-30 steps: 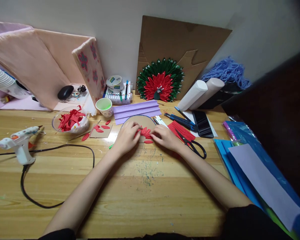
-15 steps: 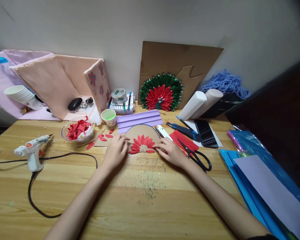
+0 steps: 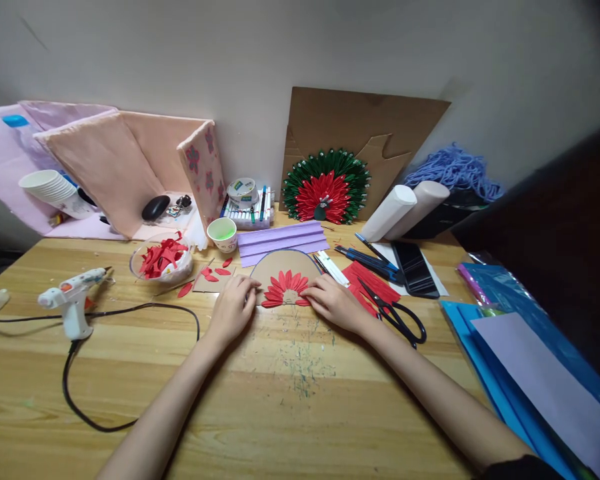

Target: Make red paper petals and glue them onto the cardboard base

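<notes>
Cardboard half-circle point(image 3: 275, 260) lies flat on the wooden table point(image 3: 300, 427), straight in front of the person, with red petals point(image 3: 290, 280) fanned over its near part. The left hand point(image 3: 234, 303) rests at its left end, fingers loosely bent over the edge; whether they pinch it or merely steady it, one cannot tell. The right hand point(image 3: 337, 303) has its fingers bent close together, with the tips at the rightmost petals; the narrow gap hides whether a petal is pinched between them.

The step in hand looks like settling the petals on the card. To do it well, the left hand should hold the card still with light pressure while the right fingertips press each petal at its inner end, near the bare patch, rather than at its tip, which would probably crease or swing sideways. Even gaps and level inner ends would likely keep the fan neat.

The card's long axis runs left to right; its curved rim points away from the person, its straight edge toward them. The middle petals point away from the person, while the outermost lie nearly sideways, along the straight edge.
</notes>
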{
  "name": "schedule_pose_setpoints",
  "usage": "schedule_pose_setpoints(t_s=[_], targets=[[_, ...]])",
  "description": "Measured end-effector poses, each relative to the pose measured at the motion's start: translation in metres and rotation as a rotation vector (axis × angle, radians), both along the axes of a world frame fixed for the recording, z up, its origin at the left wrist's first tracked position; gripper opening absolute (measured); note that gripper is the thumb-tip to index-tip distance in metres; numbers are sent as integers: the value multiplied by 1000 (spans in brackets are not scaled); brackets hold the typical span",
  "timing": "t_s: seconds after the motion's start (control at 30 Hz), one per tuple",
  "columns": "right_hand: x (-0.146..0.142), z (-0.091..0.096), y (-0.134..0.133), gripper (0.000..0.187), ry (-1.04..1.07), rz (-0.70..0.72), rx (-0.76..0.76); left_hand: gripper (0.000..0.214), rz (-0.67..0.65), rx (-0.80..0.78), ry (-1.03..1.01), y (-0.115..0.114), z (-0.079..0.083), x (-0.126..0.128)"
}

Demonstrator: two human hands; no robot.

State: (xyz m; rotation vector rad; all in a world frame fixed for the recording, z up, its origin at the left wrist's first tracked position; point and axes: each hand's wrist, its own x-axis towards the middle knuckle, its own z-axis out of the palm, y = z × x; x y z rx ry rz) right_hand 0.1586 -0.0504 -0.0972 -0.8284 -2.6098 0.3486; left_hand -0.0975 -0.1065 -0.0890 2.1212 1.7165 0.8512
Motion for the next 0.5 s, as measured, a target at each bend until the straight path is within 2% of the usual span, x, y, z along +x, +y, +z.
schedule_pose_setpoints(t_s=[0.5], targets=[[-4, -1, -1, 18, 7, -16, -56, 20, -4, -61, -41, 2, -7, -1]])
